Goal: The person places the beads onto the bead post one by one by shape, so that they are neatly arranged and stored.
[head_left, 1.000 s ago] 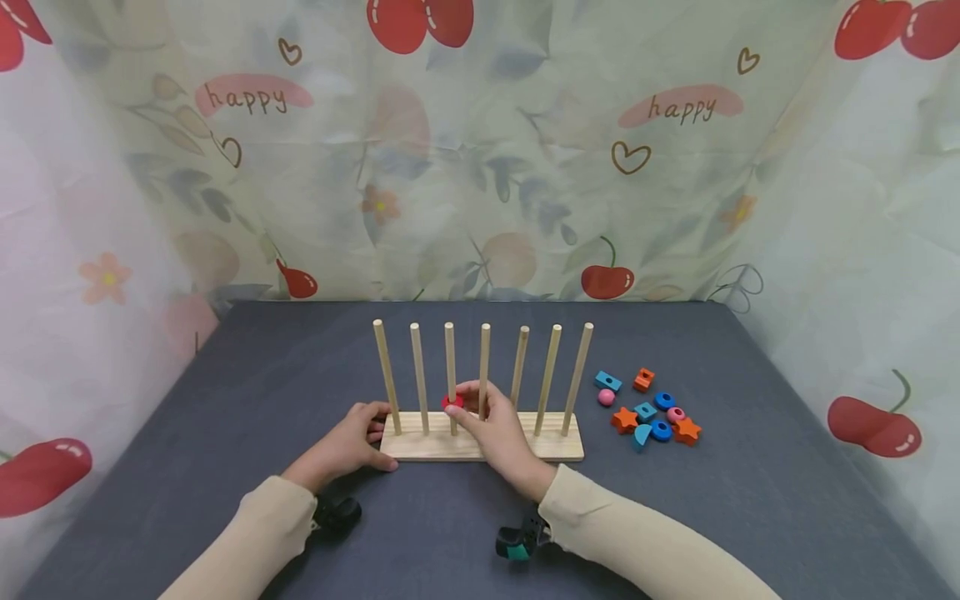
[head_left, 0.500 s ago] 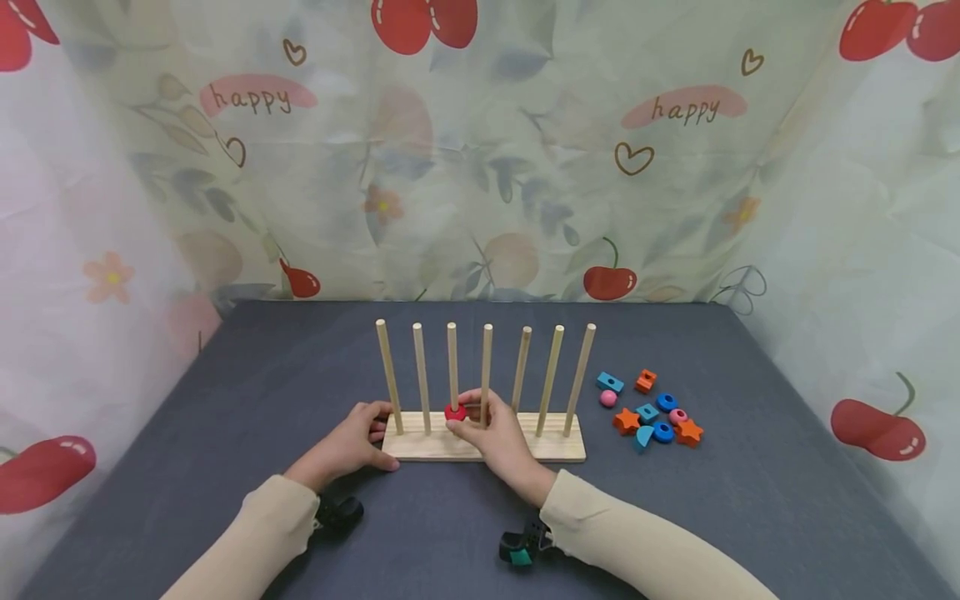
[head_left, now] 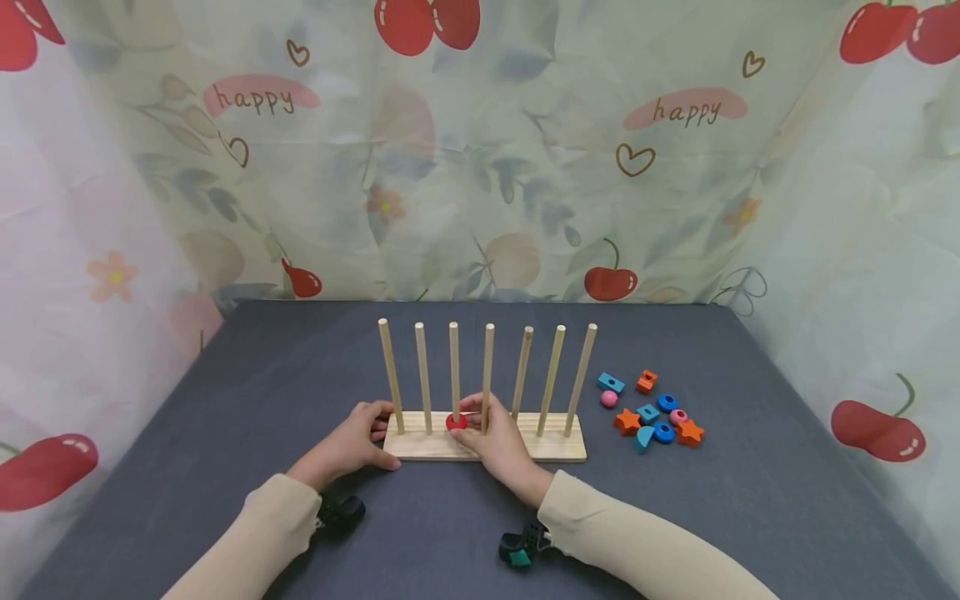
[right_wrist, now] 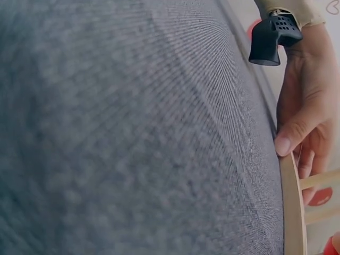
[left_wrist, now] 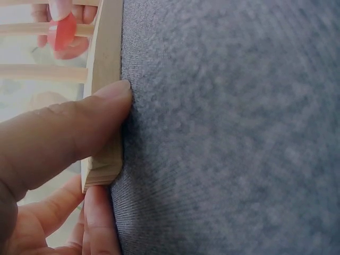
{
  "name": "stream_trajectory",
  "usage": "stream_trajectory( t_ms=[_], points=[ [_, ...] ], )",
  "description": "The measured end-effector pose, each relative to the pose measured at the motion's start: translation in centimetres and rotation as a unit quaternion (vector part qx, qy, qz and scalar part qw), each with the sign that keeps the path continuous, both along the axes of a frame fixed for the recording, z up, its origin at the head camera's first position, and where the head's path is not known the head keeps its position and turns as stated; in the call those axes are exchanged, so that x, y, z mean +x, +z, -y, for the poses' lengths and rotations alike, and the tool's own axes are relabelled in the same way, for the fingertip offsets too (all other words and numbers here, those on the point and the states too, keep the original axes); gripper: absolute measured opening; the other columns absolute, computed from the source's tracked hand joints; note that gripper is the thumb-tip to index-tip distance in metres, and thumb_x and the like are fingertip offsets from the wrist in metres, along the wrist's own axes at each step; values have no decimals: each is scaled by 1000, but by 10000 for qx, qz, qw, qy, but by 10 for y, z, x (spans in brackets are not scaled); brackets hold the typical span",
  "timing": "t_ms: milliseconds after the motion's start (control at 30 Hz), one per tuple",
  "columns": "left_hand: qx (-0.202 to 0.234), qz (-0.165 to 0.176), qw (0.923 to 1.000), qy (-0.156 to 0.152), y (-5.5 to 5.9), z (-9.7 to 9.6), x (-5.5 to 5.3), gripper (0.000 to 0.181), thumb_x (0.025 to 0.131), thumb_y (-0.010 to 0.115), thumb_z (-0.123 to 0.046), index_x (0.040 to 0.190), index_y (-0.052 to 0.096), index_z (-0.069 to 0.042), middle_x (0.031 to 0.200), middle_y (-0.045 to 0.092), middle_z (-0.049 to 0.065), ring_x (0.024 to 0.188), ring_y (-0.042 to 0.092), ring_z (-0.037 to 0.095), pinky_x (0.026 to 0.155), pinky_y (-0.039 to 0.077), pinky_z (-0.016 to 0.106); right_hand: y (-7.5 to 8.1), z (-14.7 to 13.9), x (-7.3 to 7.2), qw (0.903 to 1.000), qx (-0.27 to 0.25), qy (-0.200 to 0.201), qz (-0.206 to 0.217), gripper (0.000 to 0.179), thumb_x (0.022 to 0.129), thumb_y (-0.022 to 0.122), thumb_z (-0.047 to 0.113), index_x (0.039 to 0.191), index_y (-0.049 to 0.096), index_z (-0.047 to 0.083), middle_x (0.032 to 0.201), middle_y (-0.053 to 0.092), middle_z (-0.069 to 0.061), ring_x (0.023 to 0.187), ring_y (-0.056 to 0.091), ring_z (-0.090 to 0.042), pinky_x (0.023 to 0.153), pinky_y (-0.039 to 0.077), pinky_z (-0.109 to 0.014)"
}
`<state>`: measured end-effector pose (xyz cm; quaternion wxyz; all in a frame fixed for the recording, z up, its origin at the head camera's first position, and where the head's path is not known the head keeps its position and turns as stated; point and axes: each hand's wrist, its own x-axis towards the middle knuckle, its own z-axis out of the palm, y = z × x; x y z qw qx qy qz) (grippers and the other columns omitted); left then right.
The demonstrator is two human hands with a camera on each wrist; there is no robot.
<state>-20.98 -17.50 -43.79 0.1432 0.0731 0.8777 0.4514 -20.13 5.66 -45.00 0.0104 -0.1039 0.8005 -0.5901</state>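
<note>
A pale wooden board with upright pegs [head_left: 431, 448] stands on the dark cloth. My left hand [head_left: 347, 443] holds its left end, thumb along the front edge and the other fingers round the end, as the left wrist view shows. On the third peg from the left sits a red bead [head_left: 456, 422], low down near the board. My right hand [head_left: 501, 442] pinches this bead from the right between thumb and fingers, reaching round the fourth peg. In the left wrist view the red bead [left_wrist: 61, 33] shows with the right fingertips at it.
Right of the board lie loose beads: orange stars [head_left: 627, 422], blue rings [head_left: 663, 432], pink balls [head_left: 609, 399], blue blocks [head_left: 611, 382] and an orange block [head_left: 647, 381]. A patterned curtain [head_left: 495, 192] surrounds the table. Black wrist cameras [head_left: 345, 512] sit under the sleeves.
The red bead has slid down the third peg toward the board, with my right hand lowering alongside it. My left hand has stayed on the board's end.
</note>
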Motion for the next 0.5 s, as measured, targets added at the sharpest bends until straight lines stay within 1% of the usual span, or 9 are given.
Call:
stream_trajectory(
  t_ms=[200, 300, 500],
  points=[
    [-4, -19, 10000, -19, -1, 1, 0, 84, 62, 87, 2, 134, 44, 8, 126, 37, 23, 115, 48, 33, 102, 44, 47, -2, 1, -2, 9999, 56, 54, -119, 35, 83, 72, -1, 113, 53, -2, 111, 62, -18, 105, 62, -31, 92, 52, -40],
    [-45, -15, 10000, -4, -1, 1, -1, 84, 63, 88, 1, 135, 44, 7, 126, 37, 23, 115, 48, 33, 102, 43, 47, -3, 1, -4, 9998, 144, 75, -118, 35, 83, 72, -2, 112, 53, -2, 110, 62, -17, 106, 61, -30, 94, 51, -41],
    [-59, 12, 10000, 14, -2, 0, -1, 84, 63, 88, 1, 135, 44, 6, 126, 37, 23, 116, 48, 33, 102, 43, 47, -1, 0, -3, 9994, 325, 137, -73, 37, 82, 72, -1, 114, 52, -1, 110, 62, -15, 106, 61, -30, 96, 50, -43]
  ],
)
